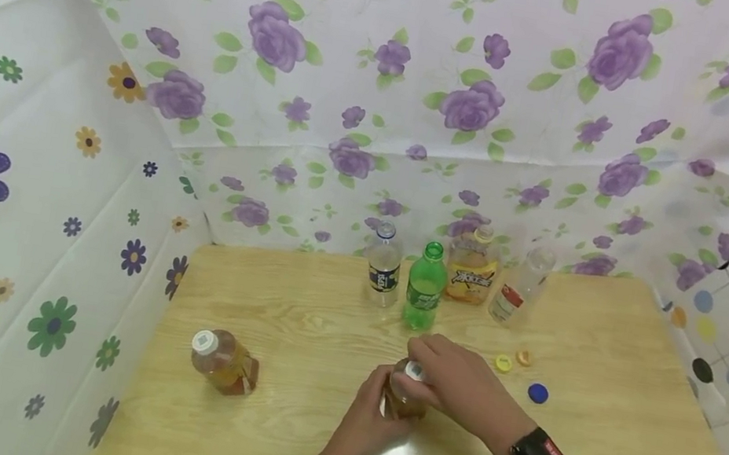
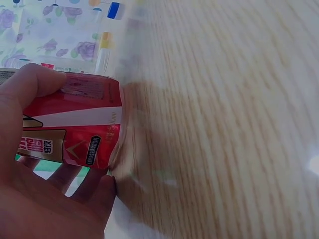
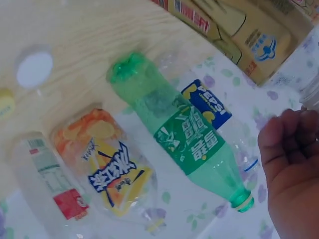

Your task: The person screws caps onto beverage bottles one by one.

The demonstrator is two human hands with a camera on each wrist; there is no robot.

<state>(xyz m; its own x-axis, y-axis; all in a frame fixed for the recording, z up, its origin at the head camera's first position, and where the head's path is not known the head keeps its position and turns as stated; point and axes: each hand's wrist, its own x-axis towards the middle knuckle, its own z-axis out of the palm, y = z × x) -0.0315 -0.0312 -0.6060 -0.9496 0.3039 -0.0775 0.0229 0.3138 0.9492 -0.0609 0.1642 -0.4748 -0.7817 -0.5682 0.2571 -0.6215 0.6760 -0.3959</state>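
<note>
My left hand (image 1: pixel 370 419) grips the body of a plastic bottle (image 1: pixel 406 407) of brown drink near the table's front. A red, white and gold label (image 2: pixel 75 124) on it shows in the left wrist view, with thumb and fingers on either side. From above, my right hand (image 1: pixel 463 390) pinches the bottle's white cap (image 1: pixel 414 371); its fingers partly hide the cap. In the right wrist view, the curled fingers of the right hand (image 3: pixel 294 154) appear at the right edge, beside a clear bottle part. Whether the cap is loose cannot be told.
Another white-capped bottle (image 1: pixel 225 360) of brown drink stands at left. Along the back are an uncapped Pepsi bottle (image 1: pixel 384 270), green bottle (image 1: pixel 424 293), yellow-labelled bottle (image 1: pixel 472 268) and clear red-labelled bottle (image 1: pixel 519 288). A yellow cap (image 1: pixel 503 363), orange cap (image 1: pixel 524 357) and blue cap (image 1: pixel 538 393) lie right.
</note>
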